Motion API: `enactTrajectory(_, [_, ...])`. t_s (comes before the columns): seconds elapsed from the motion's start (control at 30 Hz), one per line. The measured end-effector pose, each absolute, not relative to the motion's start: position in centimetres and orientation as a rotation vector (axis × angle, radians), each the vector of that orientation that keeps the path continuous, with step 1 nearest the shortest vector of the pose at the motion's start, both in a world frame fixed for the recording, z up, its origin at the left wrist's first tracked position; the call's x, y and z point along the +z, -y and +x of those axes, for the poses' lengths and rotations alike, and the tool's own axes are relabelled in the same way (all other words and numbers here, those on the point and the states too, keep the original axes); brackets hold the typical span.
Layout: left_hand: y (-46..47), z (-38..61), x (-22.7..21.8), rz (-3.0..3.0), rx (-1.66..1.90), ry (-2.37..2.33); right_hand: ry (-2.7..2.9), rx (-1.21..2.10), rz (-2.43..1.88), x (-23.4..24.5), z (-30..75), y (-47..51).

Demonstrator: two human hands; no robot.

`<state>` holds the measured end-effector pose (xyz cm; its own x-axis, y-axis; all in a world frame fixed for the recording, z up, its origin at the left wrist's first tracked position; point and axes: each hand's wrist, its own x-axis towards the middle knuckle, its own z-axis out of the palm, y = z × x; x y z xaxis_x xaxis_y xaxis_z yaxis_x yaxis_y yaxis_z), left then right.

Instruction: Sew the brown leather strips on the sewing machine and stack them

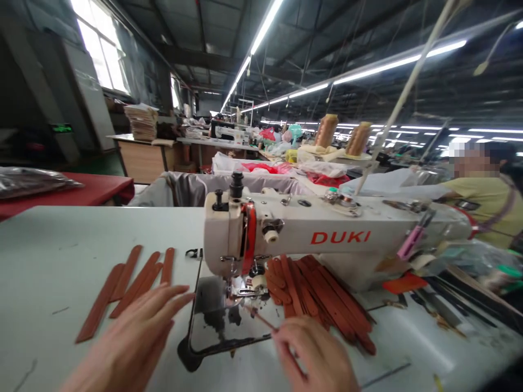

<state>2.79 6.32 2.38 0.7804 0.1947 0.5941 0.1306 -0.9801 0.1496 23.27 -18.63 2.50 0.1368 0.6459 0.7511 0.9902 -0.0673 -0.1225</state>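
Observation:
In the head view my right hand (312,354) pinches one end of a brown leather strap (265,321), seen nearly edge-on. Its far end points at the needle area of the white sewing machine (300,220). My left hand (137,332) is open, fingers stretched toward the dark metal needle plate (210,321), with nothing visible in it. Just beyond my left hand, several brown straps (134,283) with rounded ends lie spread on the pale tabletop (36,272). A thick pile of like straps (322,294) rests under the machine's arm, beyond my right hand.
Scissors with pink handles (411,242) lean on the machine's right part. Tools and dark strips (453,305) lie at the right. Two thread cones (327,130) stand behind the machine. A person in a yellow top (486,209) is at the far right.

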Motion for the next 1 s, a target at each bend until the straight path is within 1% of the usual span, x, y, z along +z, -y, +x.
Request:
enactTrajectory(0.07, [-3.7,3.7,2.7,2.962,0.859,-0.04,1.687,-0.647,-1.697,1.9,21.1,15.7])
enactTrajectory(0.17, [-1.9,5.3,2.4,2.988,0.773,0.173,1.833,-0.577,-1.648,1.1,19.5,12.7])
enactTrajectory(0.4, [-2.2,6.9,0.9,2.914,0.657,0.194,2.043,-0.507,-1.595,1.0,21.0,11.9])
enactTrajectory(0.5, [-2.0,7.1,1.5,2.968,0.73,0.243,2.064,-0.449,-1.576,0.8,21.6,12.0])
enactTrajectory(0.67, [-2.0,7.7,2.3,2.917,0.911,0.262,1.995,-0.547,-1.546,0.2,21.8,11.9])
enactTrajectory(0.77, [-2.4,8.2,1.5,2.847,1.024,0.29,1.972,-0.57,-1.544,-0.1,21.9,11.7])
enactTrajectory(0.87, [-2.7,8.6,0.1,2.839,0.993,0.246,1.958,-0.6,-1.529,-0.3,22.1,11.6])
enactTrajectory(1.0, [-2.6,9.1,-1.3,2.777,1.165,0.199,1.962,-0.562,-1.564,-1.0,22.4,12.0])
